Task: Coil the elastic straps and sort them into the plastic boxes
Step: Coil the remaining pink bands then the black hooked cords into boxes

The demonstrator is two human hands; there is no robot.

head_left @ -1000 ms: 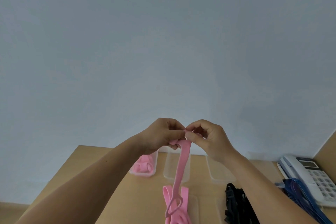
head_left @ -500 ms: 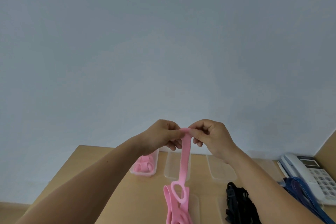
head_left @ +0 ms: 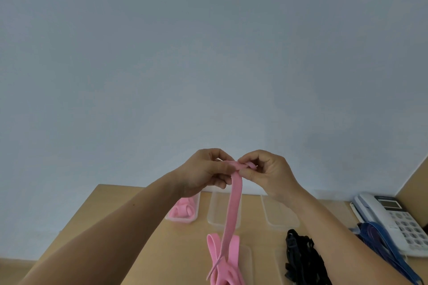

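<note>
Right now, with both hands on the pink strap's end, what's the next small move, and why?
Probably roll the pinched end over itself, drawing up slack. The left hand and right hand pinch only a small fold at the top of the pink strap; the rest hangs down uncoiled, not ready for the box of pink coils.

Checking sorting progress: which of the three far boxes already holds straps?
The left box, with pink coils inside; the middle box and right box look empty.
</note>
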